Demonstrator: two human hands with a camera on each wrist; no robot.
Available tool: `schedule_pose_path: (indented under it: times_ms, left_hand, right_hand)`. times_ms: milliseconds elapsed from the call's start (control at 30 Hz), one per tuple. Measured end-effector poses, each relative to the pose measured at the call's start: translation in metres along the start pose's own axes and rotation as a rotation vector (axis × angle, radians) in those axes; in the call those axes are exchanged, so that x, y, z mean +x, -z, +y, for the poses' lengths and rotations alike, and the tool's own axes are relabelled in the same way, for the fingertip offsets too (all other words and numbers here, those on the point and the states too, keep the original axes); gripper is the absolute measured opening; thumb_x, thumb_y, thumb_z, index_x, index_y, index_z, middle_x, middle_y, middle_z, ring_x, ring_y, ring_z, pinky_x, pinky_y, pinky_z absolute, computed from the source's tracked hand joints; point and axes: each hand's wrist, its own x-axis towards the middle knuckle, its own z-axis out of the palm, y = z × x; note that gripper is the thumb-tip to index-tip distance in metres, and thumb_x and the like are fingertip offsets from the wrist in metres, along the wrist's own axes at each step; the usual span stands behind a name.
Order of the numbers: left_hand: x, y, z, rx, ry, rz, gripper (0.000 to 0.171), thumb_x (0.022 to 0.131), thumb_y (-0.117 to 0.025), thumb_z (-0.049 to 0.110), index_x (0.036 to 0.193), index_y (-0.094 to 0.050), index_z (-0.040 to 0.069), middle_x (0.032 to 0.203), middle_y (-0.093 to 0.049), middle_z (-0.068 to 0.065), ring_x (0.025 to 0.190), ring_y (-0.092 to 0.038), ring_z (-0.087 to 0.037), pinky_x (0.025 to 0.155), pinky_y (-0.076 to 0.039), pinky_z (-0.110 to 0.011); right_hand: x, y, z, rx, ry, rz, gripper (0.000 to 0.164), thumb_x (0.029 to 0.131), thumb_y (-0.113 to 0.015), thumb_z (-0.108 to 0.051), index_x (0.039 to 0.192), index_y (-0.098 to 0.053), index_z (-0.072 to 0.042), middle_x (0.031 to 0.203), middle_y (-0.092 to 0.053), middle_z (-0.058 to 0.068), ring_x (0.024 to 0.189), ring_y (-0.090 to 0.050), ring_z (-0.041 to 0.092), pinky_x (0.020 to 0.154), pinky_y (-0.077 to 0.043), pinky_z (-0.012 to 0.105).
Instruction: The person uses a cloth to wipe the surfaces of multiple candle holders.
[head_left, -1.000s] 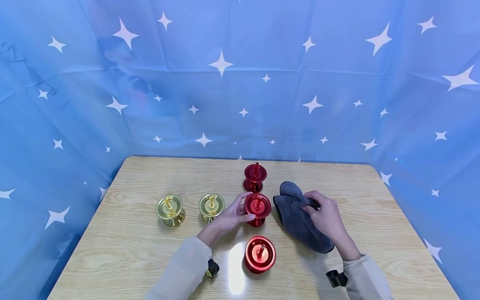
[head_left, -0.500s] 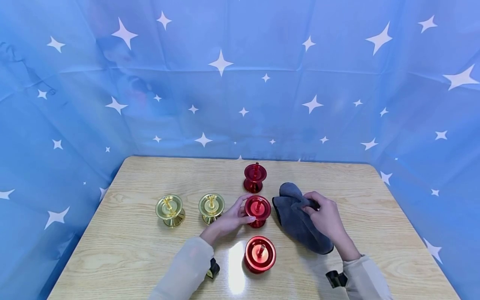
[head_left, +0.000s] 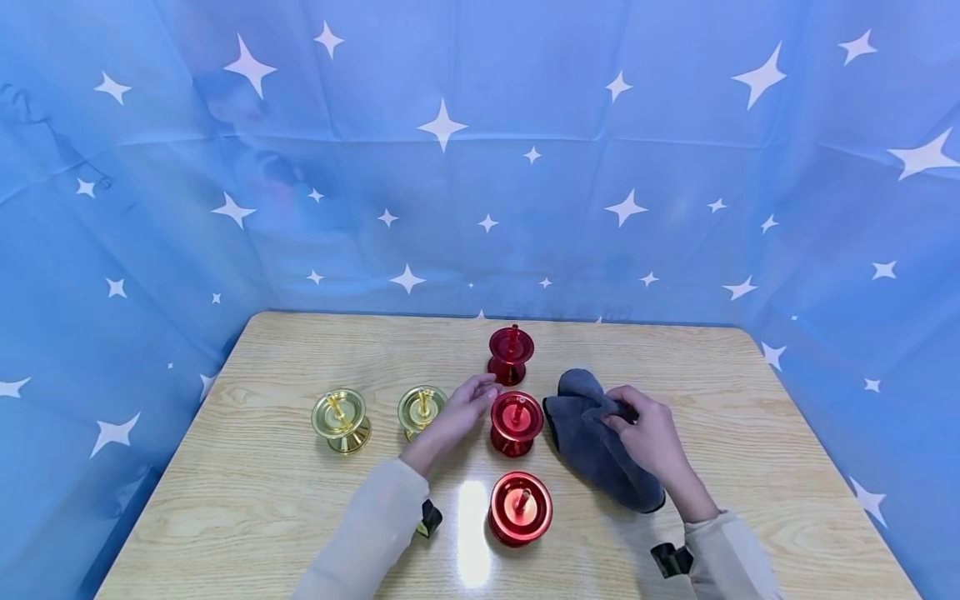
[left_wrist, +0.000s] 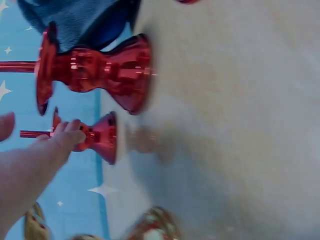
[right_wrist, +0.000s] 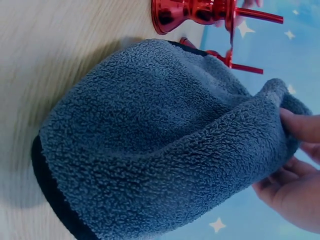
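My left hand (head_left: 457,415) is beside the middle red metal candle holder (head_left: 514,433), fingers loosely bent and holding nothing. In the left wrist view, its fingertips overlap the farther red candle holder (left_wrist: 104,139), while the nearer one (left_wrist: 125,70) stands apart from them. With thumb and fingers, my right hand (head_left: 649,429) pinches a bunched fold of a dark grey towel (head_left: 600,457). The fluffy towel (right_wrist: 150,135) hangs down from this grip, its black-edged side low over the table. All the red holders stand upright, each with a centre spike, including the back one (head_left: 510,357).
A third red candle holder (head_left: 519,510) stands at the front. Two gold candle holders (head_left: 341,423) are on the left, the inner one (head_left: 418,408) partly behind my left hand. The wooden table (head_left: 750,467) ends at a blue star-print curtain (head_left: 540,242).
My left hand has let go of the middle red candle holder and moved slightly back and left, toward the back one. My right hand and the towel have barely moved.
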Motion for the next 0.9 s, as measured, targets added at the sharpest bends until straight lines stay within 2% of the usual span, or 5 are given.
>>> schedule_pose_path:
  times_ms: [167, 400, 533, 800, 900]
  left_hand:
    - [0.014, -0.002, 0.009, 0.007, 0.012, 0.076, 0.042, 0.095, -0.043, 0.007, 0.133, -0.034, -0.008, 0.126, -0.049, -0.022, 0.119, -0.044, -0.031, 0.101, -0.034, -0.039]
    - [0.030, -0.004, 0.019, -0.207, 0.091, 0.155, 0.043, 0.094, -0.044, 0.002, 0.132, -0.031, -0.013, 0.125, -0.043, -0.029, 0.116, -0.042, -0.039, 0.099, -0.035, -0.047]
    - [0.037, -0.003, 0.020, -0.276, 0.135, 0.180, 0.046, 0.094, -0.044, 0.001, 0.134, -0.028, -0.012, 0.124, -0.043, -0.028, 0.116, -0.041, -0.040, 0.099, -0.034, -0.046]
    - [0.038, -0.001, 0.018, -0.300, 0.153, 0.194, 0.046, 0.094, -0.041, -0.002, 0.135, -0.023, -0.015, 0.122, -0.044, -0.031, 0.112, -0.047, -0.038, 0.098, -0.037, -0.043]
    - [0.037, -0.001, 0.015, -0.288, 0.161, 0.220, 0.046, 0.095, -0.042, 0.000, 0.134, -0.022, -0.015, 0.119, -0.045, -0.033, 0.108, -0.052, -0.039, 0.095, -0.041, -0.041]
  right_hand:
    - [-0.003, -0.007, 0.007, 0.017, -0.015, -0.023, 0.021, 0.073, -0.069, 0.011, 0.089, -0.064, -0.001, 0.082, -0.064, 0.009, 0.074, -0.059, 0.022, 0.063, -0.048, 0.032]
    - [-0.009, -0.020, 0.020, 0.012, -0.055, -0.057, 0.022, 0.072, -0.069, 0.011, 0.090, -0.063, 0.001, 0.083, -0.064, 0.011, 0.076, -0.059, 0.025, 0.065, -0.048, 0.036]
    - [-0.011, -0.026, 0.027, -0.009, -0.050, -0.047, 0.023, 0.070, -0.070, 0.011, 0.087, -0.063, -0.001, 0.081, -0.064, 0.010, 0.075, -0.058, 0.024, 0.066, -0.046, 0.037]
    - [-0.014, -0.030, 0.034, -0.013, -0.048, -0.047, 0.023, 0.068, -0.070, 0.012, 0.084, -0.063, -0.003, 0.078, -0.062, 0.008, 0.071, -0.055, 0.022, 0.062, -0.045, 0.034]
    - [-0.015, -0.030, 0.035, -0.018, -0.049, -0.045, 0.023, 0.068, -0.071, 0.012, 0.084, -0.063, -0.003, 0.078, -0.062, 0.008, 0.071, -0.055, 0.022, 0.063, -0.044, 0.035]
